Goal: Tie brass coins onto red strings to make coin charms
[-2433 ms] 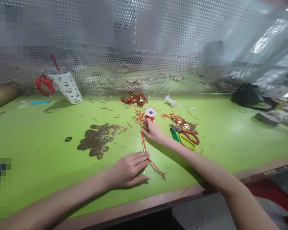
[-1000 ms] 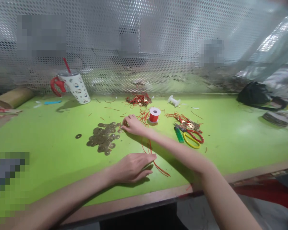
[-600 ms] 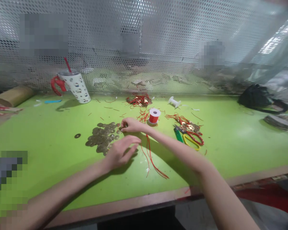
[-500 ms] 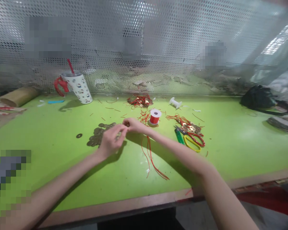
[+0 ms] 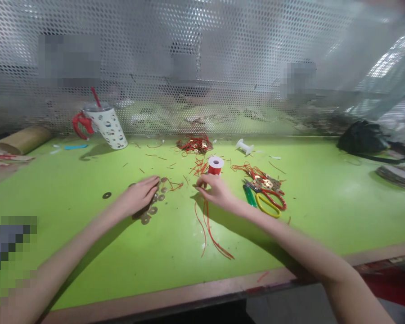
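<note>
My left hand (image 5: pixel 138 195) lies over a heap of round holed coins (image 5: pixel 153 210), fingers stretched out flat and covering most of the heap. Right of its fingertips, a short piece of red cord (image 5: pixel 175 185) lies by the coins. My right hand (image 5: pixel 214 191) is just in front of the spool of red cord (image 5: pixel 216 163). Its thumb and forefinger come together in a pinch; what is between them is too small to make out. Loose red cords (image 5: pixel 211 234) trail over the green table below this hand. One single coin (image 5: pixel 107 195) sits apart at the left.
Scissors (image 5: pixel 270 202) with red and yellow handles and a green tool (image 5: pixel 249 196) lie at right, beside corded coins (image 5: pixel 265 180). Another corded pile (image 5: pixel 195 145), an empty white spool (image 5: pixel 245 147) and a tumbler (image 5: pixel 110 126) stand towards the back. A black bag (image 5: pixel 364 137) is far right.
My hands were together at the coin heap. The left has moved left and down flat onto the coins; the right has drawn away to the right, near the spool.
</note>
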Demonstrator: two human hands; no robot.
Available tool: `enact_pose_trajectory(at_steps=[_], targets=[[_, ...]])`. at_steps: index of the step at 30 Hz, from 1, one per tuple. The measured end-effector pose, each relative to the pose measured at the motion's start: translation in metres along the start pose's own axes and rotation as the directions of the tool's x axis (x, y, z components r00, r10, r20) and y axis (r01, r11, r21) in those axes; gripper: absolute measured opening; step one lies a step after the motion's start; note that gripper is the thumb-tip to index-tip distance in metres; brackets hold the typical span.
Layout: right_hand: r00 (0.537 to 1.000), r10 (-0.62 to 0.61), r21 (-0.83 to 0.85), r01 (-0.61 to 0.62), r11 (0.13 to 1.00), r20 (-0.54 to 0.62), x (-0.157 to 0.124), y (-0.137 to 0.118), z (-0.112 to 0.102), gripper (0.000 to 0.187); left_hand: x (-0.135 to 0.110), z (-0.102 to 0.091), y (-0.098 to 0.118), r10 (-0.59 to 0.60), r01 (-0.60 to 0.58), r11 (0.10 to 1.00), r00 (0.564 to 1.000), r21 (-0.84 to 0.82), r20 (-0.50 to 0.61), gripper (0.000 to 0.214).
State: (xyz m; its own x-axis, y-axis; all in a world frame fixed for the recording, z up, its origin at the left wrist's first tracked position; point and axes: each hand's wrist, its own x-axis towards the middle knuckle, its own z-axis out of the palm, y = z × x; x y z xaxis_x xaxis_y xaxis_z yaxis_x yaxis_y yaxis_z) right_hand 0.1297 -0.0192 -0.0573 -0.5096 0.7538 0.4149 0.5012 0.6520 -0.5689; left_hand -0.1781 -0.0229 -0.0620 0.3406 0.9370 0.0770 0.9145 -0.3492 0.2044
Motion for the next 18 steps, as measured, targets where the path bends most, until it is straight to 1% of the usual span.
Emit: enact_pose_trajectory(at_steps=[2, 5, 7, 10, 12, 14, 16, 18], targets=[[0.998, 0.061, 0.019, -0.061, 0.998, -0.008, -0.021, 0.003, -0.015, 0.005, -0.008, 0.000, 0.001, 0.032, -0.034, 0.998, 0.999, 0.057, 0.027, 0.048], [0.981, 0.175, 0.019, -0.175, 0.984, -0.079, -0.046, 0.012, -0.032, 0.009, -0.015, -0.002, 0.010, 0.000, -0.003, 0.988, 1.000, 0.156, 0.020, 0.049], [0.968, 0.227, 0.001, -0.228, 0.974, -0.109, -0.058, 0.019, -0.038, 0.009, -0.017, -0.006, 0.017, -0.008, 0.006, 0.982, 1.000, 0.189, 0.010, 0.050], [0.950, 0.298, -0.001, -0.299, 0.954, -0.089, -0.068, 0.026, -0.040, 0.009, -0.015, -0.012, 0.026, 0.019, -0.020, 0.979, 1.000, 0.201, 0.007, 0.042], [0.948, 0.308, -0.015, -0.310, 0.951, -0.079, -0.071, 0.028, -0.039, 0.010, -0.014, -0.016, 0.029, 0.032, -0.033, 0.973, 0.999, 0.226, 0.007, 0.038], [0.955, 0.288, -0.033, -0.291, 0.956, -0.074, -0.072, 0.029, -0.039, 0.011, -0.015, -0.017, 0.028, 0.046, -0.045, 0.965, 0.999, 0.260, 0.004, 0.037], [0.964, 0.259, -0.048, -0.261, 0.964, -0.054, -0.073, 0.030, -0.039, 0.012, -0.016, -0.015, 0.024, 0.071, -0.064, 0.959, 0.997, 0.276, -0.016, 0.036], [0.973, 0.230, -0.123, -0.233, 0.965, -0.035, -0.075, 0.031, -0.040, 0.013, -0.016, -0.012, 0.017, 0.081, -0.064, 0.962, 0.995, 0.265, -0.054, 0.034]])
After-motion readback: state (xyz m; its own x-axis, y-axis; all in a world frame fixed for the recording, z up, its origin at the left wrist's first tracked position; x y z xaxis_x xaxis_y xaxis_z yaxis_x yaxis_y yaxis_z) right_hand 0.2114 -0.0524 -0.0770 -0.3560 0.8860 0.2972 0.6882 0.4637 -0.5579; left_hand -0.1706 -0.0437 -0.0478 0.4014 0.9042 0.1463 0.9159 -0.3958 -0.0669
